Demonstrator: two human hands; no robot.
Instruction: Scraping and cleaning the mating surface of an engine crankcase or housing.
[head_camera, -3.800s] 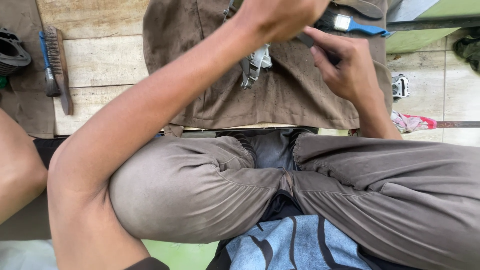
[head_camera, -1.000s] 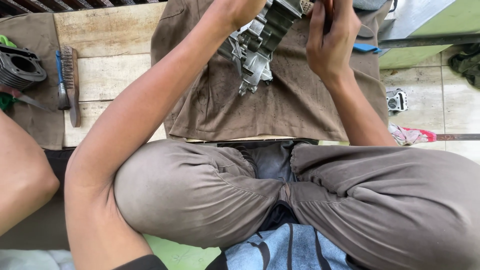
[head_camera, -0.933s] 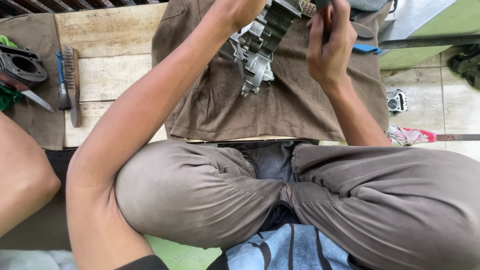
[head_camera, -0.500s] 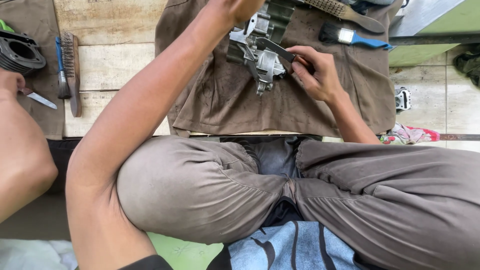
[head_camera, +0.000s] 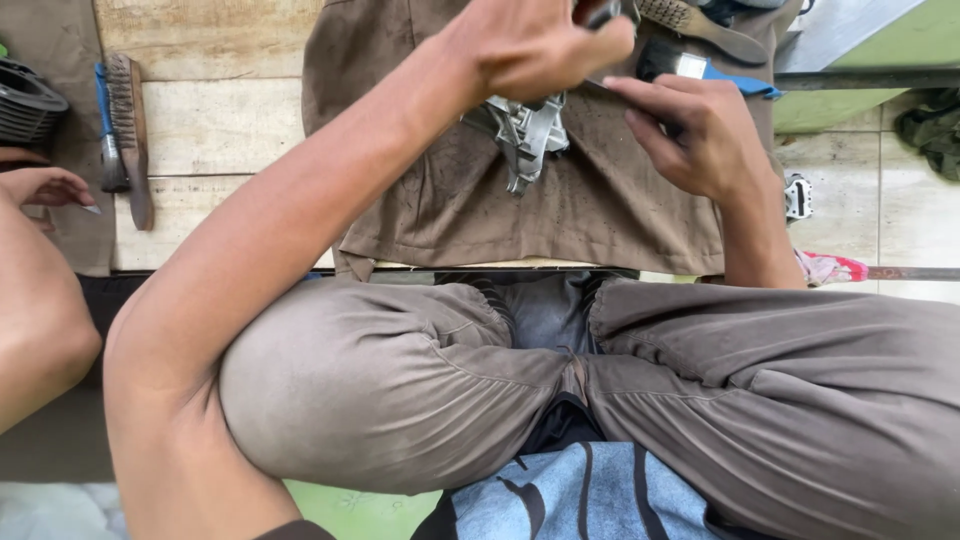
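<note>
Other person's hand (head_camera: 45, 187): at the far left edge, fingers curled near a small thin metal piece (head_camera: 92, 209); beside it a ribbed black round part (head_camera: 25, 100) on a dark cloth.
Wire brush with wooden handle (head_camera: 128, 130): lies lengthwise on the pale wooden plank counter (head_camera: 220, 130), a blue-handled tool (head_camera: 103, 125) touching its left side.
Brown cloth (head_camera: 450, 200): spread over the counter in front of the crossed legs, speckled with dirt.
Left hand (head_camera: 530, 45): reaches across from the lower left, knuckles up, grip closed over the top of the grey cast-metal part (head_camera: 525, 130).
Grey cast-metal part: hangs just below the left hand's grip, its lower end pointing down at the brown cloth; whether it touches the cloth cannot be told.
Right hand (head_camera: 700, 135): just right of the metal part, fingers bent, fingertips by the part's upper right edge; whether the grip pinches anything cannot be told.
Blue-handled paintbrush (head_camera: 720, 72): on the cloth behind the right hand, a wooden-backed brush (head_camera: 700, 25) above it.
</note>
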